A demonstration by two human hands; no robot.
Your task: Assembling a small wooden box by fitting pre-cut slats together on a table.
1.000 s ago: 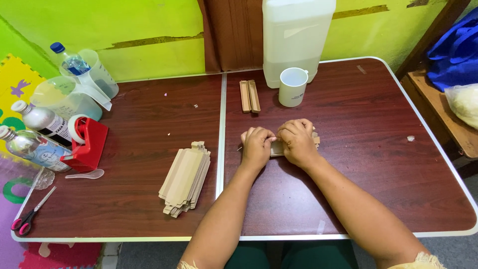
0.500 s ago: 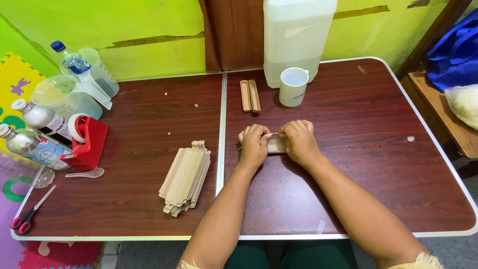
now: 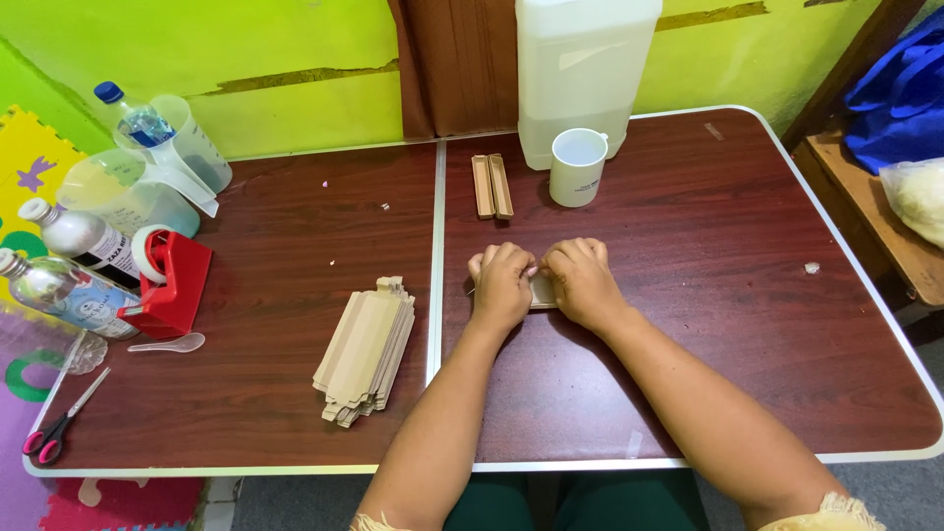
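My left hand (image 3: 501,285) and my right hand (image 3: 583,278) press side by side on a small tan cardboard piece (image 3: 542,291) lying on the dark red table (image 3: 708,324). Both hands have their fingers curled down on it, and most of the piece is hidden beneath them. A stack of flat tan cardboard blanks (image 3: 366,349) lies left of my left hand. Two folded narrow cardboard boxes (image 3: 492,186) rest side by side farther back, apart from my hands.
A white mug (image 3: 577,167) and a large translucent jerrycan (image 3: 582,74) stand at the back. On the left are a red tape dispenser (image 3: 172,282), bottles (image 3: 84,241), measuring jugs (image 3: 182,152), a plastic spoon (image 3: 167,343) and scissors (image 3: 61,423). A wooden bench (image 3: 875,226) is at right.
My hands have drawn closer together over the cardboard piece and shifted slightly toward me. Nothing else on the table has moved.
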